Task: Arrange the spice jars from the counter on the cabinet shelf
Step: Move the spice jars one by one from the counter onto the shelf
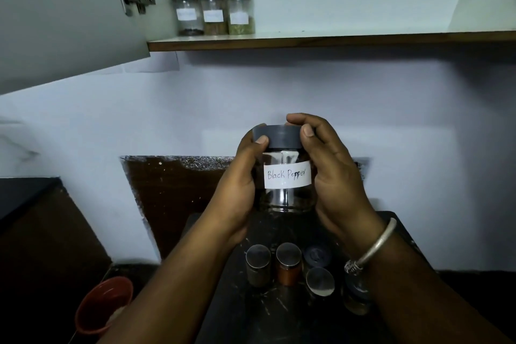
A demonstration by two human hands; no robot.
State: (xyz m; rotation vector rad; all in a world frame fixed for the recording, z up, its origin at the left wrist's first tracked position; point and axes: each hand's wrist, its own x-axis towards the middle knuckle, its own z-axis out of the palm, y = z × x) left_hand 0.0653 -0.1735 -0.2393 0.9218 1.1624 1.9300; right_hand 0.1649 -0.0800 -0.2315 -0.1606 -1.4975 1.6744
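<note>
A glass jar (287, 176) with a grey lid and a white label reading "Black Pepper" is held in the air above the counter, between both hands. My left hand (240, 190) grips its left side, thumb on the lid. My right hand (332, 176) grips the right side, fingers curled over the lid's top. On the cabinet shelf (335, 40) three steel-lidded spice jars (213, 12) stand in a row at the left. Several more spice jars (287, 264) stand on the dark counter (251, 310) below my hands.
The open cabinet door (69, 14) with its hinge hangs at the upper left. The shelf has bare room to the right of the three jars. A red bowl (103, 304) sits low at the left, beside the counter.
</note>
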